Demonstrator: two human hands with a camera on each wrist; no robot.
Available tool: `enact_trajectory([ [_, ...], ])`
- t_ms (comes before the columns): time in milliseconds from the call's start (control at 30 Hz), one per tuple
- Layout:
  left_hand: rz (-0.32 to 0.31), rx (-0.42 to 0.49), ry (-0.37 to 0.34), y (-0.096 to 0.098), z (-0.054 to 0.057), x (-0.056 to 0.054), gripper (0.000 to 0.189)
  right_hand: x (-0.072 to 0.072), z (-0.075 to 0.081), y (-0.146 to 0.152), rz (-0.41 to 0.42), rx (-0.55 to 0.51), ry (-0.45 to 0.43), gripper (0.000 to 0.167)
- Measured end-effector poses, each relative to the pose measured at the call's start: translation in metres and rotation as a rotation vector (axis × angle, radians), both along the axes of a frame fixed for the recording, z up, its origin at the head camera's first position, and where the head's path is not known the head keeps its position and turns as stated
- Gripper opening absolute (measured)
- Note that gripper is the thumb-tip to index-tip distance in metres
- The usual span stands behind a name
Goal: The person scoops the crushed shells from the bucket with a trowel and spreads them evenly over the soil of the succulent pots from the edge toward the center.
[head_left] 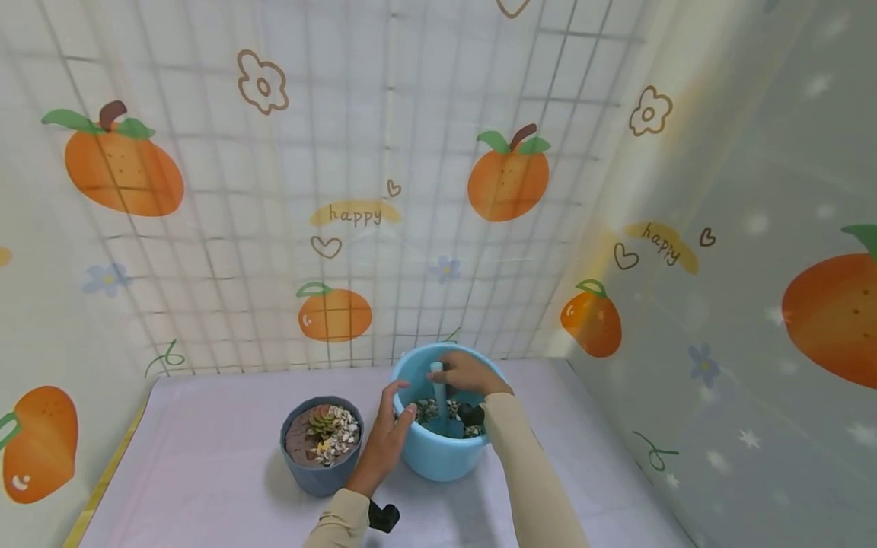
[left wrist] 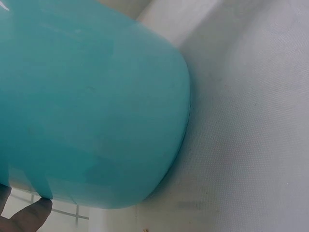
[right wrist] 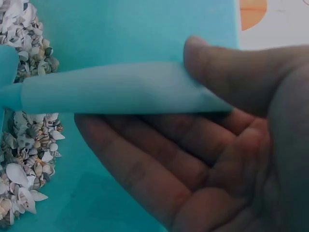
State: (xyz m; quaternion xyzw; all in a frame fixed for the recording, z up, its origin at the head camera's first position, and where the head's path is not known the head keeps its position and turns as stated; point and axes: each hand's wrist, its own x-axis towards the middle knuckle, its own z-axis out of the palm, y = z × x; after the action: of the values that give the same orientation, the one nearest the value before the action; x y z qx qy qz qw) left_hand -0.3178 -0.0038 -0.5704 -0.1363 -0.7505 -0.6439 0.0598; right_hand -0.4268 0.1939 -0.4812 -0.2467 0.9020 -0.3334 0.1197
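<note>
A light-blue bucket point(head_left: 444, 459) stands on the table with small seashells point(head_left: 426, 411) in its bottom. My left hand point(head_left: 386, 438) holds it by the near left side, thumb and forefinger at the rim; in the left wrist view, fingertips point(left wrist: 36, 212) touch its wall point(left wrist: 96, 106). Inside the bucket, my right hand point(head_left: 473, 373) grips a blue hand shovel point(right wrist: 120, 89) by its handle, thumb on top and fingers beneath. The shovel's blade point(head_left: 447, 427) points down into the shells. Both white and darker shells point(right wrist: 29, 193) show beside it in the right wrist view.
Left of the bucket stands a grey-blue pot point(head_left: 318, 479) holding brown soil, a small succulent point(head_left: 322, 422) and pale shell bits. A white cloth covers the table point(head_left: 212, 457). Fruit-printed curtains point(head_left: 411, 114) hang behind and at both sides, with a wire grid behind the back one.
</note>
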Motion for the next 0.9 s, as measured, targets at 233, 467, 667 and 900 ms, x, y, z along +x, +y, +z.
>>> enact_trajectory([
  [233,-0.001,0.004,0.019,0.0010,0.0001,-0.0010,0.051,-0.0004,-0.0040,-0.0008,-0.027,-0.157,-0.115,0.028],
  [467,0.001,0.006,0.022,0.0015,-0.0018,-0.0011,0.051,-0.0005,-0.0056,0.0003,-0.127,-0.249,-0.117,0.026],
  [667,-0.016,0.011,0.008,0.0012,-0.0012,0.0001,0.054,-0.0007,-0.0046,0.0013,-0.173,-0.298,-0.045,0.027],
  [900,-0.022,0.023,0.013,0.0006,0.0001,0.0014,0.053,-0.0009,-0.0054,0.0034,-0.230,-0.335,0.003,0.032],
])
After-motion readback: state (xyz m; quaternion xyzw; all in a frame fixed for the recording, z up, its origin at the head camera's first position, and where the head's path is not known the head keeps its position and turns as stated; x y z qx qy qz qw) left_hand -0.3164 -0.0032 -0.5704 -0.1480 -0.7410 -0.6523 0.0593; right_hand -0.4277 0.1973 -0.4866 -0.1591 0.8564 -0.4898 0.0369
